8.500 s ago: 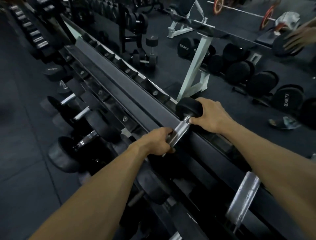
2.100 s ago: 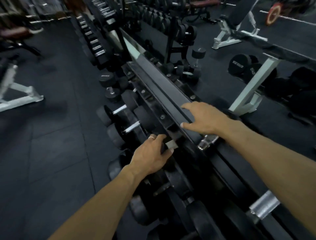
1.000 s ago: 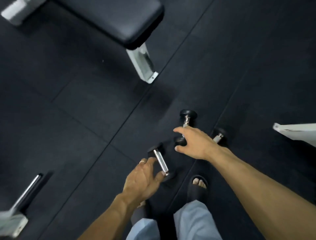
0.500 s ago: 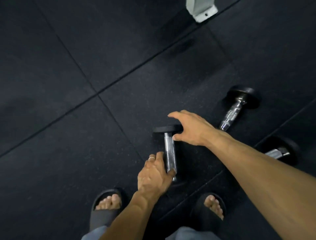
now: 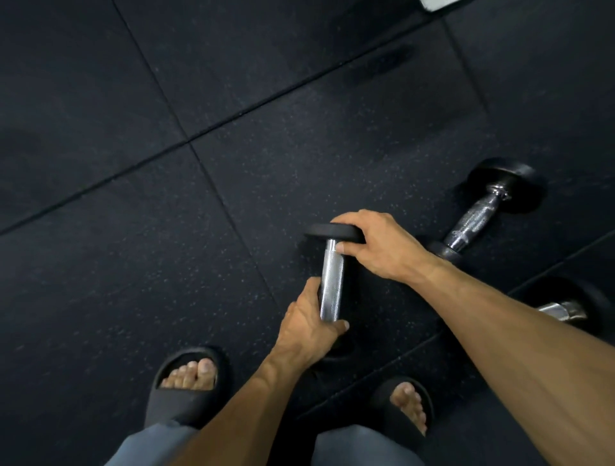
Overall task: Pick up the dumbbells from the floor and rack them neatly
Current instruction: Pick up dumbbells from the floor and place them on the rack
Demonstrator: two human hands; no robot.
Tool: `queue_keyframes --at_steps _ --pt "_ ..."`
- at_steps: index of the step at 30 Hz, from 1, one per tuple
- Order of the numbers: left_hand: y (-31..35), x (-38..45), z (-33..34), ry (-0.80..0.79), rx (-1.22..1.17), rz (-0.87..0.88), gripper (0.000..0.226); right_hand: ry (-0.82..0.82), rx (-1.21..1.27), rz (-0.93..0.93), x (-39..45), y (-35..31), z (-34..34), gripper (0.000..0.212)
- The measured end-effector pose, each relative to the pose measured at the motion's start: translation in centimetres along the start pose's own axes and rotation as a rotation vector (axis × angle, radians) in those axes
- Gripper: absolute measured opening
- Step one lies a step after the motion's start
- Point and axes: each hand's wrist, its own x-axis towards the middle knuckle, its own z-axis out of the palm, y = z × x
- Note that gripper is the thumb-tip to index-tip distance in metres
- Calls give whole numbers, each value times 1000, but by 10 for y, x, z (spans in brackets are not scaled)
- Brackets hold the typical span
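A small dumbbell [image 5: 331, 276] with a chrome handle and black heads lies on the black rubber floor just in front of my feet. My left hand [image 5: 307, 324] grips the near end of its handle. My right hand [image 5: 379, 246] holds the far black head, fingers curled over its rim. A second dumbbell [image 5: 476, 219] lies to the right, behind my right wrist. A third dumbbell [image 5: 562, 309] shows past my right forearm, mostly hidden. The rack is out of view.
Black rubber floor tiles [image 5: 166, 233] with seams spread to the left and ahead. My feet in black slides [image 5: 186, 386] stand close below the dumbbell. A white bench foot [image 5: 439, 3] peeks in at the top right edge.
I turned from the rack and bent over the floor. In the last half second my left hand wrapped round the handle and my right hand closed over the far head.
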Motion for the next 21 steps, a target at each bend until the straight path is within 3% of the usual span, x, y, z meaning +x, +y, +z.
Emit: queue_keyframes --at_steps 10,21 --pt "74 -78 -50 -49 164 150 65 151 133 44 -83 -49 -75 21" --pt "257 -220 -114 -190 461 503 53 517 209 118 -252 -135 -230 25"
